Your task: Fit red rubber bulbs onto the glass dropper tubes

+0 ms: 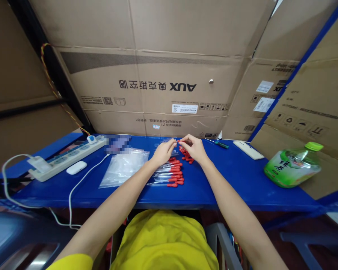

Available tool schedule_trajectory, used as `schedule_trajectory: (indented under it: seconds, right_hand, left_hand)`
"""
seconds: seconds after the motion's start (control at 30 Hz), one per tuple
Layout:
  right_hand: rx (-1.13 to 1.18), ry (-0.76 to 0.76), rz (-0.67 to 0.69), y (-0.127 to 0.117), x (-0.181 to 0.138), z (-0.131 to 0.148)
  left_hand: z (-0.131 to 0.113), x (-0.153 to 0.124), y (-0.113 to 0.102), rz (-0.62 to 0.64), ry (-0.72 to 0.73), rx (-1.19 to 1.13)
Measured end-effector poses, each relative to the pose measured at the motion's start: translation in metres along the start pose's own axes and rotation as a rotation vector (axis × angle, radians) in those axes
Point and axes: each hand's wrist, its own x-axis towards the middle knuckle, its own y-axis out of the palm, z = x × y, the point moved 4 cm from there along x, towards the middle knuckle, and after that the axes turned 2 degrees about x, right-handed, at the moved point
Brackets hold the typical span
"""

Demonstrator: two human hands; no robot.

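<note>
Looks like fitting work on a small red bulb [180, 141], just between the fingertips over the far part of the blue table [231, 183]. Pinching the bulb with the right hand [195, 148]; curling the left hand [163, 150] close against it, though cannot tell its grip or any tube inside. Best to align squarely, push gently and support any tube near the joint. Just below, loose red bulbs [188, 156]; nearer the body, red-ended droppers [170, 174]; leftward, clear bags [124, 170].
</note>
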Motion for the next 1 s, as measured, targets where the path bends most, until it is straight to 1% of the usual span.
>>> schedule_trajectory:
  seconds: [0.13,0.33,0.63,1.0]
  right_hand:
    - [0.058,0.011,0.01,0.002,-0.001,-0.001]
    - [0.122,0.055,-0.016,-0.001,0.0,-0.003]
    - [0.222,0.053,0.029,-0.005,0.003,-0.007]
    - [0.168,0.016,0.009,-0.005,0.001,-0.013]
  left_hand:
    - [0.0,0.0,-0.002,0.005,0.003,0.029]
    - [-0.006,0.0,-0.002,0.02,0.018,0.047]
    - [-0.003,0.0,-0.002,0.035,0.047,0.105]
    - [-0.005,-0.002,-0.005,0.064,0.051,0.277]
